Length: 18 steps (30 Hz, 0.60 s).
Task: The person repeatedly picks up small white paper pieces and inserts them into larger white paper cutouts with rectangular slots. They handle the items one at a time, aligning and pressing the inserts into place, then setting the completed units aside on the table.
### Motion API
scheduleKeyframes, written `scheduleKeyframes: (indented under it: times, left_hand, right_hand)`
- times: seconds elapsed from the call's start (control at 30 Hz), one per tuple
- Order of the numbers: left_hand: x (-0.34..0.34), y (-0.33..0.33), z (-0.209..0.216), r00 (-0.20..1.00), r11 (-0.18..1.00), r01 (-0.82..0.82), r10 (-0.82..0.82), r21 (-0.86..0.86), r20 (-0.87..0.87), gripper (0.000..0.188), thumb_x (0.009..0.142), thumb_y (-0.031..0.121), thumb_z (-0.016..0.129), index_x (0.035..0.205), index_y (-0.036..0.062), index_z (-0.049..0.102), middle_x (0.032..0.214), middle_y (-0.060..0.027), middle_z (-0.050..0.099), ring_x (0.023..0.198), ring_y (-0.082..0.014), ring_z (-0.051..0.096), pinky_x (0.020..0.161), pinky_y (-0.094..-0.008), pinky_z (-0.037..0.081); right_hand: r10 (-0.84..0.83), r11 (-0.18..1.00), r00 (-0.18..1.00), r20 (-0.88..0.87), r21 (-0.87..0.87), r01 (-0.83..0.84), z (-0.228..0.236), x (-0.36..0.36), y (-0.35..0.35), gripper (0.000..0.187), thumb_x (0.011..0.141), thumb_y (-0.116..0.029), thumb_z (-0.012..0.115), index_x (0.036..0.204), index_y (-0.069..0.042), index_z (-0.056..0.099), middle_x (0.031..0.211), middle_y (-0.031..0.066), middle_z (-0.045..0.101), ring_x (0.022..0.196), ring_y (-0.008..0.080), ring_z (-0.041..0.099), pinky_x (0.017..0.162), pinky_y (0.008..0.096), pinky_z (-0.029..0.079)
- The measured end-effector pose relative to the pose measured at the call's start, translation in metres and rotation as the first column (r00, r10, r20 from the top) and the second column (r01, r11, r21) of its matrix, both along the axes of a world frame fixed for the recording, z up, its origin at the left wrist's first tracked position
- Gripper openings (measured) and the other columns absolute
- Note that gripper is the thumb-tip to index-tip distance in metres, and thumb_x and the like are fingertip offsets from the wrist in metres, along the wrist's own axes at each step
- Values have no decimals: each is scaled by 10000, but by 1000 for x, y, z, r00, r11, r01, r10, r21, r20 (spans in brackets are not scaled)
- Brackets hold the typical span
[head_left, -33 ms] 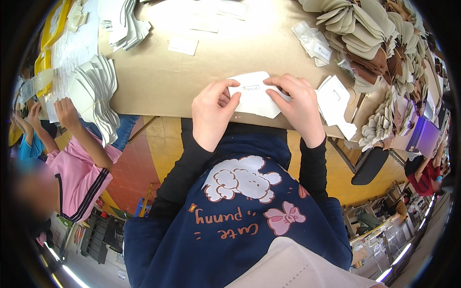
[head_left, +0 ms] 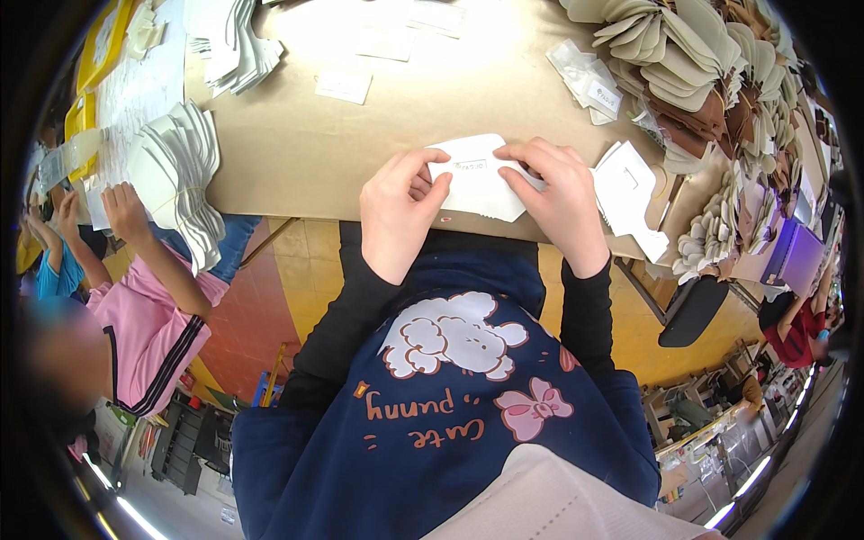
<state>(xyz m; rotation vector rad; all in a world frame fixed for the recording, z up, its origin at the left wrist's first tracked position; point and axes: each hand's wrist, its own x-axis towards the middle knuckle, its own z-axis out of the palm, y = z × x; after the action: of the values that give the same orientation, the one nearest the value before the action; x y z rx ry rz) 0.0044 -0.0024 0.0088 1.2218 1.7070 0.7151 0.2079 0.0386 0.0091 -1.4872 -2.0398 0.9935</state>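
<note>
A flat white cut piece (head_left: 490, 193) with a small printed label (head_left: 470, 166) on it lies near the table's front edge. My left hand (head_left: 402, 198) has its curled index finger and thumb on the piece's left side, beside the label. My right hand (head_left: 562, 193) pinches at the right side of the piece, index finger and thumb close to the label's other end. Whether the fingertips also hold the label's edges, I cannot make out. To the right of my right hand lie more white cut pieces (head_left: 625, 193), the top one bearing a dark rectangular outline.
Clear-backed labels (head_left: 589, 85) sit ahead on the right, beside a large heap of beige and brown cut pieces (head_left: 675, 54). Several small white slips (head_left: 344, 87) lie farther back. Bundled white pieces (head_left: 175, 166) stand at the left, near a person in pink (head_left: 148, 315).
</note>
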Motion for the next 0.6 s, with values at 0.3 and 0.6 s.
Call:
scheduleKeyframes:
  times: [0.3, 0.6]
  left_hand:
    - [6, 2, 1, 955, 991, 100, -72, 87, -286, 199, 832, 83, 729, 1029, 101, 708, 831, -52, 603, 818, -226, 589, 749, -356, 465]
    - [4, -2, -6, 877, 987, 89, -14, 135, -480, 227, 781, 215, 803, 996, 227, 732, 1176, -39, 496, 1168, -291, 425, 971, -459, 312]
  right_hand:
    - [-122, 980, 972, 200, 178, 86, -4, -17, -7, 166, 803, -163, 774, 960, -155, 723, 858, -4, 657, 816, 197, 629, 888, 370, 370]
    - [-77, 968, 987, 142, 246, 40, -16, -21, -9, 155, 790, -174, 785, 938, -186, 741, 889, -46, 607, 884, 170, 574, 903, 372, 341]
